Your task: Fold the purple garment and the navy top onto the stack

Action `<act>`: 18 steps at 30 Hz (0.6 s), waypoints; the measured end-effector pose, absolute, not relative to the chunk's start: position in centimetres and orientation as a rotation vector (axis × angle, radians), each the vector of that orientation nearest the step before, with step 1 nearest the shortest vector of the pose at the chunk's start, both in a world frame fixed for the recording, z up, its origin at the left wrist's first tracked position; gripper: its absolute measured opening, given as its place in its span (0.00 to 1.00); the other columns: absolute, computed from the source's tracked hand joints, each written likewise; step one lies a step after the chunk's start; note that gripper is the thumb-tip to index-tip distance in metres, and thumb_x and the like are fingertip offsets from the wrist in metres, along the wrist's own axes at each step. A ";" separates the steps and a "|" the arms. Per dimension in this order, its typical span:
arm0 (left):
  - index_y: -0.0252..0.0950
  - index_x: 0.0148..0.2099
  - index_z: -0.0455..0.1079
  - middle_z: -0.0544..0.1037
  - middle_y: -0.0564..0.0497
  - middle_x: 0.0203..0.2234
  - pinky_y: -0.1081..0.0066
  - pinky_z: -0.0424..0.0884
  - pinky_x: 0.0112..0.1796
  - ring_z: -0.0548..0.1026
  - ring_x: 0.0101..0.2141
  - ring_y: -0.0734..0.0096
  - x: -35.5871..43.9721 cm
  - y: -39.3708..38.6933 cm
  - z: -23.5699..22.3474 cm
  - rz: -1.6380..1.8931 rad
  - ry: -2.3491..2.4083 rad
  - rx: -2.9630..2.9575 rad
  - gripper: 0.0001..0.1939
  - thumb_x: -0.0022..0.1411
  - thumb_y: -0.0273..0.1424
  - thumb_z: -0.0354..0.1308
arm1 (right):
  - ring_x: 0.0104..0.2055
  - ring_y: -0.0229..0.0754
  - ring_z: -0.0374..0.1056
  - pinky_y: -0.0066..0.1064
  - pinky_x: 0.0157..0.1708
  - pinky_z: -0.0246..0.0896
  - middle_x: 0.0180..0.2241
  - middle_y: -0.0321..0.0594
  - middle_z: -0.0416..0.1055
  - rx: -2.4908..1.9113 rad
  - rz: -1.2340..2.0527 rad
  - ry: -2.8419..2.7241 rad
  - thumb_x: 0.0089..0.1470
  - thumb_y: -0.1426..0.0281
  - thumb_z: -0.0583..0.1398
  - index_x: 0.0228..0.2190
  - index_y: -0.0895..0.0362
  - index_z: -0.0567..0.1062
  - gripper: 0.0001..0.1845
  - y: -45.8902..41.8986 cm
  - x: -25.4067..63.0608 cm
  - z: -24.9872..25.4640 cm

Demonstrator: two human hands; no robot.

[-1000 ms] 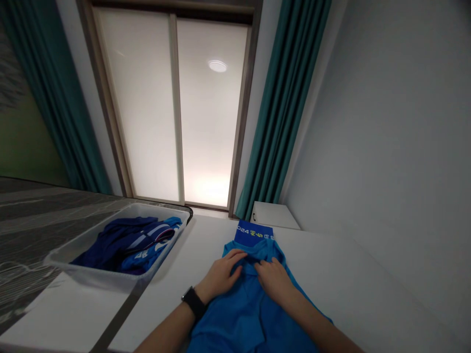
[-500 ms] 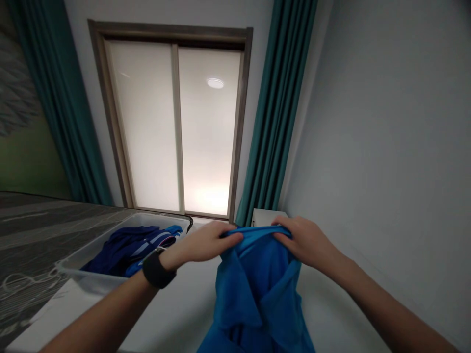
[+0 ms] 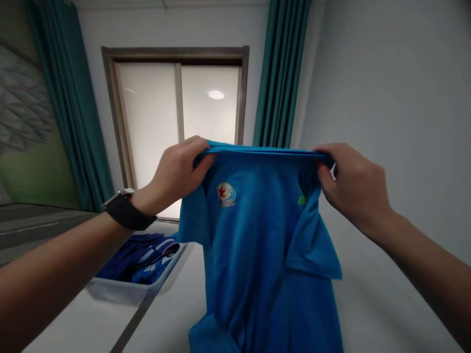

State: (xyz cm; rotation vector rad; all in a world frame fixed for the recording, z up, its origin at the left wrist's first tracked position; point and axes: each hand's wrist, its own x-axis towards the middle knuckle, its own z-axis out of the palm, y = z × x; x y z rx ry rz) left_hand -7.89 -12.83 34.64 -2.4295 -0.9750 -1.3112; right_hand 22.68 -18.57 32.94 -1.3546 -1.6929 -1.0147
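Observation:
A blue short-sleeved T-shirt [image 3: 253, 235] hangs in front of me, stretched between both hands by its upper edge. A round logo with a red star shows on its chest, and a small green mark lies near the right sleeve. My left hand [image 3: 184, 164], with a black watch [image 3: 128, 211] on the wrist, pinches the left end of that edge. At the right end my right hand [image 3: 353, 184] is closed on the cloth, thumb towards me. Both sleeves droop, and the shirt's lower hem runs out of the picture.
Behind my left forearm, a translucent plastic bin [image 3: 125, 291] with dark blue and blue clothes [image 3: 147, 257] stands on a white surface [image 3: 172, 309]. Further back are a framed sliding window [image 3: 147, 113] and teal curtains [image 3: 281, 73]. A plain wall [image 3: 397, 98] rises on the right.
Both hands have risen and moved apart, pulling the shirt's upper edge straight. The bunched cloth has opened out, so the logo and sleeves now show. The view has tilted upward.

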 end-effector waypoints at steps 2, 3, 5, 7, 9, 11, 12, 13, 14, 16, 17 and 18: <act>0.37 0.33 0.69 0.75 0.51 0.28 0.71 0.66 0.31 0.72 0.28 0.68 -7.9 -11.5 34.4 -0.973 -0.894 -2.482 0.13 0.65 0.38 0.49 | 0.37 0.48 0.71 0.32 0.30 0.58 0.44 0.45 0.75 -1.461 -0.974 -1.874 0.60 0.68 0.50 0.49 0.55 0.71 0.19 -17.6 22.4 32.5; 0.37 0.32 0.69 0.74 0.51 0.26 0.72 0.65 0.29 0.71 0.26 0.69 -8.1 -10.5 34.0 -0.747 -0.880 -2.551 0.14 0.65 0.39 0.50 | 0.34 0.47 0.71 0.31 0.27 0.56 0.39 0.44 0.76 -1.584 -0.904 -2.030 0.60 0.67 0.50 0.47 0.54 0.72 0.17 -16.9 22.6 31.9; 0.38 0.31 0.69 0.75 0.51 0.24 0.72 0.65 0.28 0.71 0.24 0.70 -8.6 -8.5 32.9 -0.502 -0.911 -2.569 0.16 0.66 0.39 0.48 | 0.31 0.47 0.71 0.30 0.25 0.53 0.34 0.42 0.77 -1.779 -0.792 -2.215 0.62 0.66 0.48 0.43 0.52 0.74 0.16 -15.4 23.2 30.7; 0.37 0.33 0.70 0.75 0.50 0.25 0.71 0.66 0.28 0.72 0.25 0.68 -9.0 -7.1 32.3 -0.516 -0.930 -2.501 0.17 0.68 0.37 0.45 | 0.31 0.47 0.71 0.29 0.24 0.50 0.34 0.42 0.77 -1.829 -0.827 -2.158 0.64 0.65 0.46 0.44 0.52 0.74 0.18 -14.2 24.0 30.0; 0.36 0.37 0.71 0.76 0.48 0.29 0.69 0.67 0.30 0.73 0.28 0.66 -9.2 -6.4 32.7 -0.671 -0.915 -2.393 0.17 0.69 0.36 0.43 | 0.31 0.46 0.71 0.29 0.24 0.50 0.37 0.44 0.77 -1.735 -0.931 -1.989 0.64 0.66 0.45 0.46 0.53 0.73 0.19 -13.7 24.3 30.3; 0.35 0.42 0.71 0.77 0.46 0.35 0.68 0.69 0.33 0.74 0.33 0.64 -9.0 -6.3 33.6 -0.890 -0.882 -2.274 0.17 0.70 0.35 0.42 | 0.32 0.46 0.71 0.30 0.25 0.51 0.42 0.46 0.76 -1.567 -1.009 -1.781 0.65 0.66 0.44 0.49 0.55 0.72 0.20 -13.5 24.2 31.4; 0.35 0.45 0.71 0.77 0.45 0.38 0.67 0.70 0.34 0.75 0.36 0.63 -8.8 -6.4 34.2 -1.001 -0.867 -2.223 0.17 0.70 0.35 0.41 | 0.33 0.46 0.71 0.30 0.25 0.52 0.44 0.47 0.75 -1.495 -1.017 -1.675 0.65 0.65 0.44 0.50 0.56 0.71 0.21 -13.4 24.0 32.0; 0.35 0.47 0.71 0.77 0.45 0.39 0.66 0.70 0.36 0.75 0.37 0.63 -8.5 -6.4 34.6 -1.087 -0.862 -2.194 0.18 0.70 0.35 0.41 | 0.34 0.46 0.71 0.30 0.26 0.53 0.44 0.48 0.75 -1.450 -0.999 -1.598 0.65 0.65 0.43 0.50 0.57 0.71 0.22 -13.3 23.7 32.5; 0.35 0.48 0.71 0.77 0.45 0.40 0.66 0.70 0.37 0.75 0.37 0.64 -8.2 -6.4 34.8 -1.131 -0.877 -2.198 0.18 0.70 0.35 0.41 | 0.34 0.46 0.71 0.31 0.28 0.54 0.42 0.48 0.75 -1.433 -0.951 -1.573 0.65 0.65 0.43 0.50 0.58 0.71 0.22 -13.1 23.4 32.7; 0.35 0.47 0.72 0.78 0.46 0.36 0.67 0.70 0.35 0.75 0.33 0.66 -7.6 -6.3 34.2 -1.046 -0.961 -2.339 0.19 0.70 0.36 0.42 | 0.34 0.46 0.71 0.31 0.30 0.57 0.38 0.47 0.76 -1.449 -0.755 -1.735 0.65 0.65 0.43 0.49 0.58 0.71 0.22 -12.8 22.8 32.1; 0.35 0.45 0.73 0.78 0.47 0.33 0.68 0.70 0.34 0.74 0.30 0.67 -7.4 -6.2 33.3 -0.912 -1.007 -2.480 0.19 0.69 0.37 0.43 | 0.34 0.45 0.71 0.31 0.31 0.58 0.36 0.45 0.76 -1.453 -0.602 -1.909 0.66 0.64 0.44 0.48 0.58 0.72 0.22 -12.7 22.5 31.1; 0.34 0.42 0.74 0.77 0.48 0.29 0.69 0.70 0.32 0.74 0.27 0.68 -7.4 -6.3 32.0 -0.734 -1.052 -2.636 0.19 0.69 0.38 0.44 | 0.34 0.44 0.71 0.31 0.33 0.60 0.37 0.45 0.76 -1.442 -0.429 -2.106 0.66 0.62 0.45 0.49 0.57 0.71 0.21 -12.8 22.2 29.6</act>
